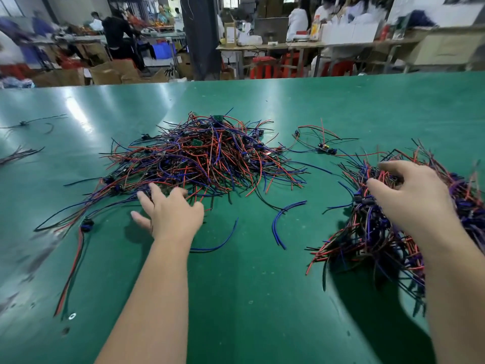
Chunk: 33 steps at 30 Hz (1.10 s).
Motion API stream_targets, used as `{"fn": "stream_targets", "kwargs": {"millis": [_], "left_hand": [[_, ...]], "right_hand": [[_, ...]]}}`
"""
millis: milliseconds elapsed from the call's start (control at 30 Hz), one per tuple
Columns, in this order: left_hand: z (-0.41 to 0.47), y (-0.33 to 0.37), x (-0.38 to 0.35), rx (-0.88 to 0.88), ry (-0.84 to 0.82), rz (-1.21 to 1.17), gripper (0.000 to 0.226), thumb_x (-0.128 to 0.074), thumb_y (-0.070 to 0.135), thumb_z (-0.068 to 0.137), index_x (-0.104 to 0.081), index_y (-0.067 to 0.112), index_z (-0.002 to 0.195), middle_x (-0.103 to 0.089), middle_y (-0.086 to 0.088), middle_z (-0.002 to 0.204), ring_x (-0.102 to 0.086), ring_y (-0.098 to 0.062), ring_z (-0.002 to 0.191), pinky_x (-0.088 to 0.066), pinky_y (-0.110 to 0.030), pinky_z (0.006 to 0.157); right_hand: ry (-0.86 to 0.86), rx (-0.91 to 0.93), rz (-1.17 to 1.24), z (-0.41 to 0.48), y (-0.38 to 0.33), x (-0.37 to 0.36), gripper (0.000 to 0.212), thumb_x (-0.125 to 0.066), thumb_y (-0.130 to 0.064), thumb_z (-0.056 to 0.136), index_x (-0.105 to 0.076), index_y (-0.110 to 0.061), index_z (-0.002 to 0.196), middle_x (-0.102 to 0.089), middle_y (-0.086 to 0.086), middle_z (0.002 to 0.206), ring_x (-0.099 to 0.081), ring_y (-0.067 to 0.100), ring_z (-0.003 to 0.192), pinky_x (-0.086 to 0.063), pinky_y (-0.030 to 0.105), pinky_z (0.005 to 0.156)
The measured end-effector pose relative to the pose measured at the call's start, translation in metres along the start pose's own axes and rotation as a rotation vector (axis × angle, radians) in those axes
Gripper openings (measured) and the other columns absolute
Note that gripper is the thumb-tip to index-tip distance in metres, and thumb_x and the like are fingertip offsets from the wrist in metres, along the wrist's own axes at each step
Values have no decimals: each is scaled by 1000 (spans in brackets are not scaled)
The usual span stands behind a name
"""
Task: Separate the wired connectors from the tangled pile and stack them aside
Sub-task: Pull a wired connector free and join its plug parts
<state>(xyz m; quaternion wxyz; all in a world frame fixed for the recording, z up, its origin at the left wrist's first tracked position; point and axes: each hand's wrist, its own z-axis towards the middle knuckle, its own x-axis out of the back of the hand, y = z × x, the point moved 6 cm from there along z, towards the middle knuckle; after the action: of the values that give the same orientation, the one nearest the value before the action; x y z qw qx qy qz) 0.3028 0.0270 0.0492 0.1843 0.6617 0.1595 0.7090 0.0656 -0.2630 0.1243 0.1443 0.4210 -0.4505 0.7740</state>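
Head view: the task was partly complete. One sorted stack (380,232) lay at the right of the table (249,285). One larger tangled pile (204,156) at centre was still unsorted. The connectors were too many to count. The left hand (170,214), fingers spread, held nothing at the pile's near edge. The right hand (412,198) lay curled on the stack; its grip could not be determined.

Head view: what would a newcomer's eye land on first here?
The big tangled pile of red, blue and black wires at the centre of the green table, with the left hand spread at its near edge. Then the smaller stack at the right, under the right hand.
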Motion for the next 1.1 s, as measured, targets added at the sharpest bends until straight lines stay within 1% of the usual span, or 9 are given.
{"fn": "stream_targets", "kwargs": {"millis": [100, 200, 433, 533, 633, 733, 933, 1033, 1100], "left_hand": [[6, -6, -6, 20, -19, 18, 39, -54, 37, 89, -55, 29, 128, -41, -3, 146, -16, -23, 145, 2, -61, 111], [3, 0, 8, 10, 169, -90, 36, -53, 41, 90, -58, 26, 122, -51, -3, 133, -36, -28, 131, -6, -57, 111], [-23, 26, 43, -181, 537, -335, 30, -51, 39, 89, -60, 25, 114, -62, 2, 115, -50, -25, 111, -20, -45, 103], [-19, 26, 38, -183, 431, -226, 30, -55, 36, 86, -62, 26, 114, -60, -4, 117, -48, -27, 110, -25, -41, 97], [-11, 18, 15, -89, 140, 24, 38, -58, 36, 84, -58, 30, 122, -53, -9, 126, -42, -31, 120, -24, -44, 102], [-8, 14, 8, -80, 81, 108, 23, -53, 30, 89, -68, 35, 106, -62, -1, 107, -47, -28, 112, -27, -44, 100], [-4, 11, 12, -97, 129, -119, 8, -63, 33, 89, -63, 33, 97, -65, 15, 75, -54, -16, 83, -26, -37, 83], [-5, 13, 9, -65, 50, -264, 10, -67, 32, 88, -68, 27, 96, -64, 16, 72, -55, -15, 80, -40, -36, 89], [-6, 17, 5, -26, -69, -551, 8, -68, 24, 87, -73, 18, 91, -65, 13, 72, -59, -15, 77, -46, -31, 81]], "right_hand": [[19, 62, 87, -5, -12, 0, 39, -61, -27, 86, -60, -20, 125, -60, 10, 120, -55, 28, 109, -41, 41, 97], [53, 112, 135, -9, -19, -2, 35, -60, -23, 85, -64, -19, 120, -61, 8, 102, -56, 24, 93, -44, 38, 90], [63, 228, 303, -22, -40, -11, 21, -63, -15, 85, -70, -21, 104, -62, -4, 92, -54, 13, 74, -37, 24, 73], [19, 245, 300, -25, -43, -19, 20, -62, -15, 85, -69, -21, 103, -64, -6, 96, -58, 14, 81, -38, 22, 73], [-22, 253, 295, -27, -44, -24, 19, -62, -16, 86, -70, -22, 102, -65, -6, 98, -59, 14, 84, -37, 23, 72], [-46, 255, 319, -29, -46, -26, 17, -62, -16, 86, -71, -22, 100, -67, -8, 96, -60, 10, 83, -38, 22, 69], [-72, 253, 361, -32, -49, -31, 14, -63, -14, 86, -71, -23, 92, -61, -17, 77, -52, -9, 57, -35, 4, 53], [-92, 247, 404, -33, -50, -33, 14, -63, -13, 86, -72, -24, 88, -64, -15, 72, -54, -2, 60, -37, 5, 54], [-118, 247, 430, -33, -49, -36, 15, -63, -12, 86, -71, -24, 86, -63, -12, 67, -52, 0, 56, -37, 7, 52]]}}
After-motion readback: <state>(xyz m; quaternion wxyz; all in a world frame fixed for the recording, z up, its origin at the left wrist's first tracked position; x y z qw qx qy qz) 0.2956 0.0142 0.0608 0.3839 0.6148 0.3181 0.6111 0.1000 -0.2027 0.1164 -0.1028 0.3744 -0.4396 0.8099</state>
